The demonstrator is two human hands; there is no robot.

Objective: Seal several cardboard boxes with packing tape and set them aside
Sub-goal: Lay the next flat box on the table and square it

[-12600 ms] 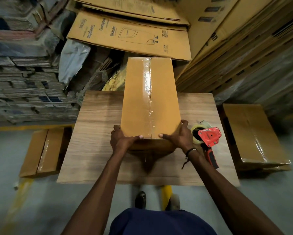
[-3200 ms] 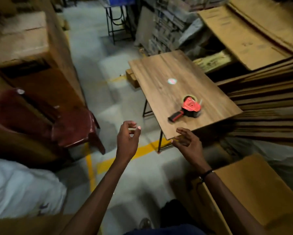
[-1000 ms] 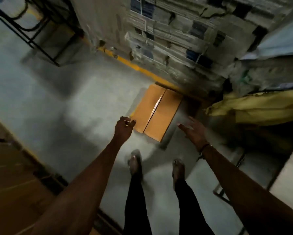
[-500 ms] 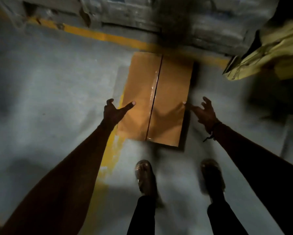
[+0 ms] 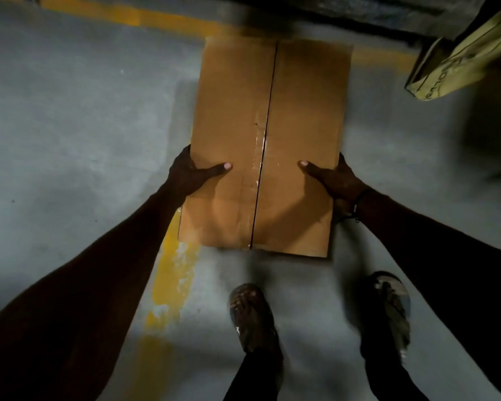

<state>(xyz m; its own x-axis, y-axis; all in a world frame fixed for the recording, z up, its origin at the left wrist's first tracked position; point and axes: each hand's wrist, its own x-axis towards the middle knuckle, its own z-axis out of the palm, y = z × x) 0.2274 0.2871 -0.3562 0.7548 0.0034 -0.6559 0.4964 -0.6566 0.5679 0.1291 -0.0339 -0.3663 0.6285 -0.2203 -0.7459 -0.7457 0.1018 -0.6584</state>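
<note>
Flat brown cardboard box (image 5: 295,117): matt, creased, with a glossy clear tape strip (image 5: 259,151) beside its centre seam. Grey concrete floor (image 5: 78,117): dull, rough. Painted yellow floor line (image 5: 171,282): worn, patchy.

Both forearms were seen bare to frame edge; no sleeves were noted. A thin dark band w/ a short loose end was worn at the right wrist (image 5: 355,208), just behind the right hand (image 5: 334,176). Nothing was noted on the left hand (image 5: 185,175) or its wrist. Thumbnails were seen pale, short. Dark trousers (image 5: 253,377) were worn, narrow at the lower leg, both legs visible at btm of frame. Worn, scuffed shoes were noted: left shoe (image 5: 250,316) dull brown, mottled; right shoe (image 5: 392,302) paler, greyish patches, blurred. Fastening type couldn't be made out.
</note>
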